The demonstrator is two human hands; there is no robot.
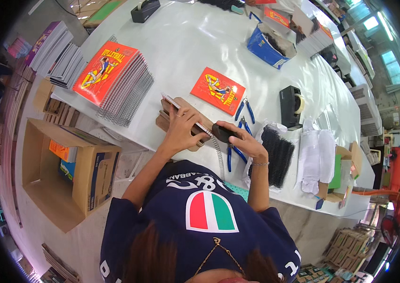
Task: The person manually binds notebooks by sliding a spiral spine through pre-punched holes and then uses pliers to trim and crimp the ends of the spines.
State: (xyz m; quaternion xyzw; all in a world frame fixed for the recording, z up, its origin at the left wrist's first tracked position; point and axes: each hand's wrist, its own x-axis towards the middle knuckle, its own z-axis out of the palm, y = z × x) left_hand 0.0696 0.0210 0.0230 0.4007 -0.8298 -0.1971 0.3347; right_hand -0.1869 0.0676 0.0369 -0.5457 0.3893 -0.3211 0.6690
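My left hand (181, 128) is closed round a notebook (177, 101) stood on edge, its spine toward me, against a brown wooden block (191, 109) on the table. In my right hand (249, 141) is a dark, rounded object (223, 133), its kind unclear, held against the right end of the spine. A loose wire coil (219, 158) hangs from that end past the table's edge. Beyond the block lies a red-covered notebook (218, 90). Blue-handled pliers (243, 109) lie to its right, and more blue handles (229, 158) show beside my right hand, partly hidden.
Spiral-bound red notebooks (115, 80) are stacked at left, above an open cardboard box (65, 174). Black coils (277, 155) lie right of my forearm, near a white wrapped bundle (316, 155). A tape dispenser (292, 106) and blue box (269, 47) stand farther off.
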